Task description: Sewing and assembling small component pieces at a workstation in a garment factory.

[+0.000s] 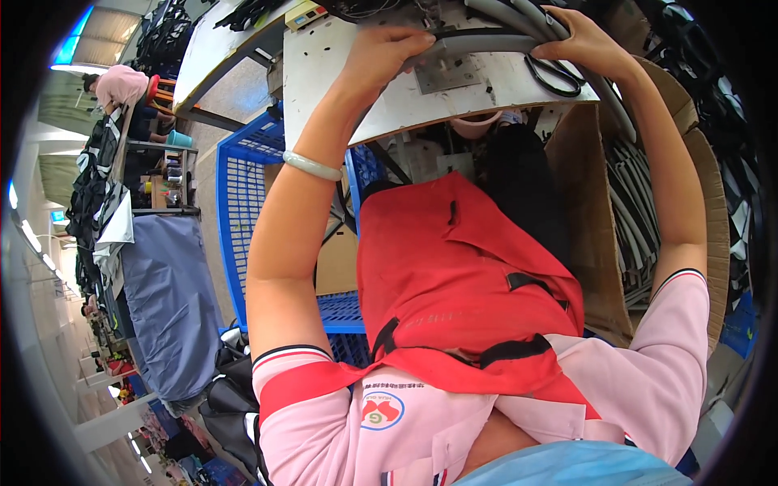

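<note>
My left hand (387, 50) grips a grey rubber tube (486, 42) lying across a white work table (340, 73). My right hand (585, 42) rests on the same bundle of grey tubes, fingers curled over them. The tubes bend off the table's right edge and run down toward a cardboard box (596, 219). Black scissors (556, 74) lie on the table just below my right hand. A small metal plate (450, 74) sits on the table under the tube. A pale bangle (311, 165) is on my left wrist. I wear a red apron (462, 275) over a pink shirt.
A blue plastic crate (243, 202) stands to the left of my knees. The cardboard box on the right holds several grey strips. Another white table (212, 44) is at the far left, where a person in pink (121, 85) sits. Dark bags hang along the left.
</note>
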The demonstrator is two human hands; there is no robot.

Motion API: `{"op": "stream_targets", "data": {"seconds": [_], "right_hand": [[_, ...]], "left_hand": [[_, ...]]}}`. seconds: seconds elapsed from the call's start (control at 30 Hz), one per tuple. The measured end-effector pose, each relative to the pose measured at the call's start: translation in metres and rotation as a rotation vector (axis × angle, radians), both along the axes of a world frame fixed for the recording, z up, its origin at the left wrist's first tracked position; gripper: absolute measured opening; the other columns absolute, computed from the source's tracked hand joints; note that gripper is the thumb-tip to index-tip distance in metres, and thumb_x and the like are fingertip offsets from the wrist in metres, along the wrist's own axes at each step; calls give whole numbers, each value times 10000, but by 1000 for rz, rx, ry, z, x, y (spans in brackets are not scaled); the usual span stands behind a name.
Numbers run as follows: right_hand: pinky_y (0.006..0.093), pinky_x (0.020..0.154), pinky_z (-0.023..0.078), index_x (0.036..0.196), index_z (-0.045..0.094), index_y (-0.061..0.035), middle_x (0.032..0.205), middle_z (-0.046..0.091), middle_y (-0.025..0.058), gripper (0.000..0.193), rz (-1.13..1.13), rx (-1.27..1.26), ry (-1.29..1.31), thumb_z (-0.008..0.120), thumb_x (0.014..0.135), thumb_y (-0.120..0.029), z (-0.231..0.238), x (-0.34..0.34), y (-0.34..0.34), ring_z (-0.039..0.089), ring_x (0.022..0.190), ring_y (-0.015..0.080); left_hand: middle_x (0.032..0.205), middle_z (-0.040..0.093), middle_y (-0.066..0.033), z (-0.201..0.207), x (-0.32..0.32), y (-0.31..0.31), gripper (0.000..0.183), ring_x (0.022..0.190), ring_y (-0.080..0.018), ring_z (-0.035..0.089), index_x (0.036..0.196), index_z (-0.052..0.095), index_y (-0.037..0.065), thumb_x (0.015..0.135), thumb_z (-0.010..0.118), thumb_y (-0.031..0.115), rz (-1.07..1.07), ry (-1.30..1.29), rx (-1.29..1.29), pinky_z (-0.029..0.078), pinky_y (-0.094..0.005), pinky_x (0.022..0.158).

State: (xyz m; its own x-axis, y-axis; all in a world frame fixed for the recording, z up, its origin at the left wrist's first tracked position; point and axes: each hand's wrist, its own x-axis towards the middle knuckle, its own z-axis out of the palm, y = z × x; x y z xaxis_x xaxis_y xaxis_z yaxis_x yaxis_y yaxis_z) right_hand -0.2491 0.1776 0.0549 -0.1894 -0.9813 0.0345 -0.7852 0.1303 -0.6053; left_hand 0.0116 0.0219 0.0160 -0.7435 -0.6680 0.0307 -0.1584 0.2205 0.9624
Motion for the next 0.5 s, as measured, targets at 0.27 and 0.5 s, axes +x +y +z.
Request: {"op": "stream_targets", "data": {"seconds": [0.27,0.5], "right_hand": [[325,819,458,1137,622,1,958,674,92,567,21,8,0,810,683,-281,-2,-3,-19,584,896,159],[310,873,447,1229,542,37,1045,635,99,623,-185,-350,-55,793,731,-242,-36,-13,18,578,962,174]], "left_hand": [[779,668,-61,-8,-6,-29,208,655,-115,551,935,723,-33,845,691,152,2,24,16,418,-255,589],[667,639,-39,-15,14,-29,232,579,-104,556,893,720,-20,922,637,195,196,82,-135,437,-272,530]]}}
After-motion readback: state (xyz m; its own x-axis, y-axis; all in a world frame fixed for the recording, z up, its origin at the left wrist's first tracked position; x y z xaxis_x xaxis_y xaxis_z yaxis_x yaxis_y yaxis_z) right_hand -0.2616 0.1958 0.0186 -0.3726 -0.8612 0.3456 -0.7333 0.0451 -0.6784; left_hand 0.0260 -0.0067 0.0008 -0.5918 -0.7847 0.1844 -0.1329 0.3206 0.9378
